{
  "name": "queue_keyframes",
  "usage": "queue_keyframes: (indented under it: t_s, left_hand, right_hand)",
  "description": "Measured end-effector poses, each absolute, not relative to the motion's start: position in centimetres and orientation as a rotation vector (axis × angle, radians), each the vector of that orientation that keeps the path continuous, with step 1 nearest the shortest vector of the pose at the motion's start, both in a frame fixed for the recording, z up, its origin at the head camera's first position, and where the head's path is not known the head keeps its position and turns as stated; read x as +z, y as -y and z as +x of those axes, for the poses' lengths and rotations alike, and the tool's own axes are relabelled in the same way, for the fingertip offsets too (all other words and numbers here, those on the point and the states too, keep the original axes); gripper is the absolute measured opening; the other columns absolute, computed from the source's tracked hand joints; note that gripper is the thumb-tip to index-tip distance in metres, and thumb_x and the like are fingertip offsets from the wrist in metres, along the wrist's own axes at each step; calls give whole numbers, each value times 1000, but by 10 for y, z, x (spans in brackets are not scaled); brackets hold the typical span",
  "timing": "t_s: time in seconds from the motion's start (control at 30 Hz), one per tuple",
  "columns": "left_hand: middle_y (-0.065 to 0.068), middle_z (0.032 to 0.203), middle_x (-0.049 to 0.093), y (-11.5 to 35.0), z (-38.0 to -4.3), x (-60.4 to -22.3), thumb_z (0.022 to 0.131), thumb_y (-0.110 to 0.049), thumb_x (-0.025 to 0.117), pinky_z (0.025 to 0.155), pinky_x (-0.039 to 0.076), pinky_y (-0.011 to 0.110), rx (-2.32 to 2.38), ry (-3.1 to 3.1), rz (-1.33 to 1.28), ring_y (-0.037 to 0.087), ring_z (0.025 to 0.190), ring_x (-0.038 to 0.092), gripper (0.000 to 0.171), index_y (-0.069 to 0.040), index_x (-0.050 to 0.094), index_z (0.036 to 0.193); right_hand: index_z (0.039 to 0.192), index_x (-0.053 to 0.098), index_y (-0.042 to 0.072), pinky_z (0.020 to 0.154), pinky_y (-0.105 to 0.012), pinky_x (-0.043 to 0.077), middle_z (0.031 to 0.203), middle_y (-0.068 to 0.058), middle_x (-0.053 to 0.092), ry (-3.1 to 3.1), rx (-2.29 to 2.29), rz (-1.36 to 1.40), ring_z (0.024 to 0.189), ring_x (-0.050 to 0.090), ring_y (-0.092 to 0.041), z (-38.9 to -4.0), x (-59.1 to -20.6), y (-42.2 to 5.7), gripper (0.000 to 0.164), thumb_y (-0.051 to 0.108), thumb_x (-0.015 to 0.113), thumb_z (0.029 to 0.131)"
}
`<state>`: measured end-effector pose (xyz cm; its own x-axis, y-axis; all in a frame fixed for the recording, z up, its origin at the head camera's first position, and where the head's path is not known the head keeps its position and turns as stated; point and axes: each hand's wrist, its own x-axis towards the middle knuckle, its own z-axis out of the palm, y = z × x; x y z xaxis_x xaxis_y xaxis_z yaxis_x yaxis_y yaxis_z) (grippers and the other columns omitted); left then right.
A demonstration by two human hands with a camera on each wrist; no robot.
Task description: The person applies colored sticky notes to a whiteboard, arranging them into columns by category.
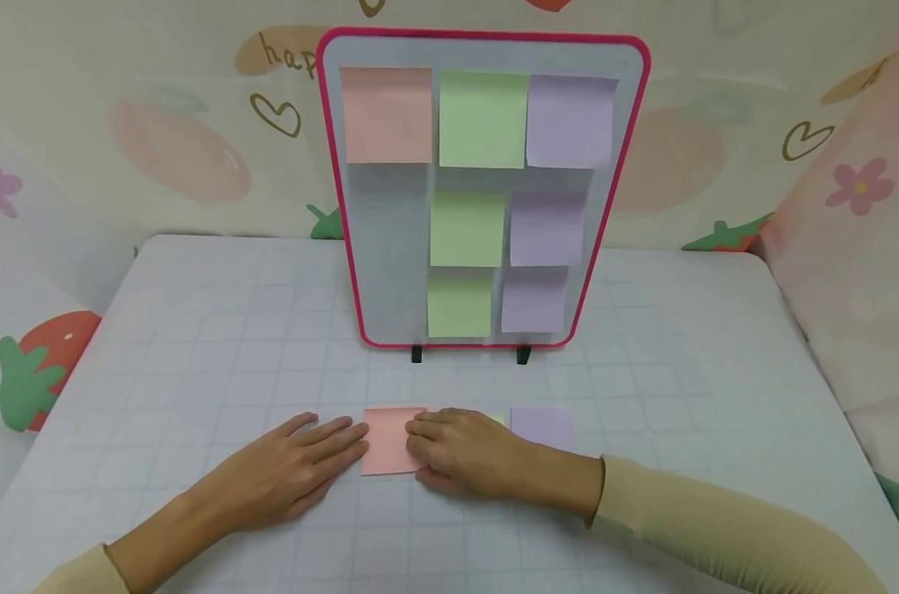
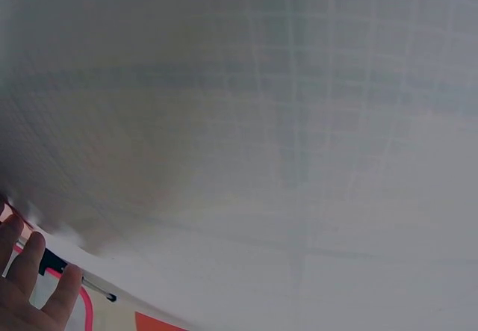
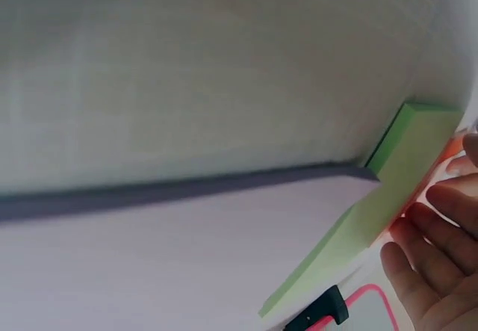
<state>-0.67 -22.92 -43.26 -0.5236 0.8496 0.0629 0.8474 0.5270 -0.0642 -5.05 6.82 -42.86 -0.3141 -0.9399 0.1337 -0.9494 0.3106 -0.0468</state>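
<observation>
A pink sticky note pad (image 1: 386, 441) lies on the table between the two hands. At its left edge, the straight, slightly spread fingers of my left hand (image 1: 301, 466) rest on the table, fingertips right at the paper. My right hand (image 1: 468, 454) pinches the pad's right side, fingers curled over the paper and thumb low near its front corner. That hand hides most of a green sticky note pad (image 3: 403, 170) beside the pink one. A purple sticky note pad (image 1: 542, 427) lies farther right, partly behind the right wrist.
Behind the pads stands a whiteboard (image 1: 390, 247) with a pink rim and black feet (image 1: 524, 355). One pink note (image 1: 387, 115) is at its top left, above bare board. Green notes (image 1: 482, 120) fill the middle column, purple notes (image 1: 571, 122) the right one.
</observation>
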Motion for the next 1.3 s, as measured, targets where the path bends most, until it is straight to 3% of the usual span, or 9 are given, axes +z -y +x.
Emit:
queue_keyframes:
  t_s: [0.27, 0.57, 0.77, 0.83, 0.93, 1.07, 1.17, 1.3]
  left_hand:
    - [5, 148, 52, 230, -6, -432, 91, -27, 66, 97, 48, 49, 31, 2650, -1497, 23, 132, 53, 54, -10, 57, 141]
    - [6, 147, 53, 232, -5, -434, 100, -28, 50, 95, 50, 48, 14, 2625, -1486, 22, 130, 55, 46, -9, 57, 141]
    - [5, 147, 53, 232, -4, -434, 96, -27, 58, 94, 50, 48, 9, 2652, -1470, 22, 129, 55, 49, -9, 56, 142]
    - [4, 147, 53, 233, -4, -433, 94, -26, 63, 94, 50, 48, 13, 2672, -1462, 22, 130, 55, 52, -9, 55, 142]
    - [3, 146, 53, 235, -2, -432, 91, -26, 67, 95, 50, 48, 29, 2684, -1461, 21, 129, 55, 55, -10, 55, 143]
    - [3, 144, 56, 238, 0, -431, 94, -27, 62, 95, 50, 48, 42, 2652, -1477, 21, 128, 56, 50, -10, 57, 141]
    - [2, 143, 56, 240, 2, -431, 98, -28, 56, 95, 50, 48, 37, 2627, -1493, 21, 127, 57, 47, -10, 57, 141]
    - [2, 143, 57, 239, 4, -430, 99, -29, 55, 96, 50, 47, 22, 2607, -1514, 20, 127, 57, 46, -11, 57, 141]
  right_hand:
    - [94, 65, 12, 102, -32, 47, 110, -3, 70, 2488, 274, 1807, 113, 65, -19, -53, -426, -68, 8, 19, 64, 92]
    - [96, 69, 13, 101, -31, 48, 114, -2, 70, 2453, 207, 1814, 114, 65, -18, -54, -425, -68, 7, 17, 63, 94]
    - [101, 71, 11, 101, -31, 48, 115, -1, 70, 2467, 205, 1821, 113, 65, -18, -55, -425, -68, 10, 11, 66, 92]
    - [101, 71, 12, 98, -29, 49, 110, 1, 70, 2481, 240, 1818, 108, 66, -15, -55, -424, -68, 11, 9, 67, 91]
    - [94, 70, 14, 83, -24, 53, 94, 5, 67, 2531, 361, 1799, 88, 64, -9, -55, -424, -68, 9, 7, 67, 90]
    - [82, 65, 15, 62, -18, 44, 73, 9, 55, 2652, 641, 1748, 64, 49, -4, -58, -424, -66, 14, 5, 63, 92]
    - [83, 67, 14, 61, -14, 40, 70, 10, 55, 2720, 806, 1686, 62, 45, -1, -60, -424, -65, 15, 6, 60, 94]
    - [93, 73, 11, 65, -13, 44, 79, 8, 66, 2780, 916, 1604, 66, 51, 0, -61, -420, -64, 16, 7, 58, 96]
